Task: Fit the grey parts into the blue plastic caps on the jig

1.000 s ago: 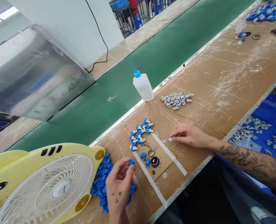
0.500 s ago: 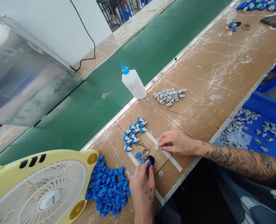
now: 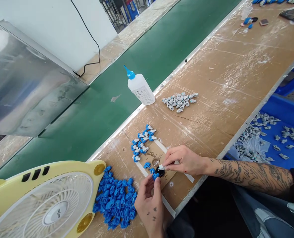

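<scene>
Between the fingertips of my left hand (image 3: 150, 201) is a small blue plastic piece (image 3: 155, 176). My right hand (image 3: 183, 160) pinches a small pale grey piece (image 3: 161, 167) over a little round black dish (image 3: 160, 171). A clear round dish (image 3: 156, 162) sits beside the black one. Two loose blue pieces (image 3: 147, 165) lie just left of the dishes. Behind them on the cardboard stands a group of joined blue-and-grey pieces (image 3: 143, 140). A heap of blue pieces (image 3: 117, 198) is left of my left hand.
A yellow fan (image 3: 50, 198) fills the lower left. A white bottle with a blue nozzle (image 3: 142, 89) stands at the green belt's edge (image 3: 107, 109). Grey pieces (image 3: 179, 101) are piled on the table. A blue bin (image 3: 281, 132) with more grey pieces is at the right.
My right hand has moved left and down, bringing the grey piece over the black dish. My left hand has drawn the blue piece slightly down and left, away from the dish.
</scene>
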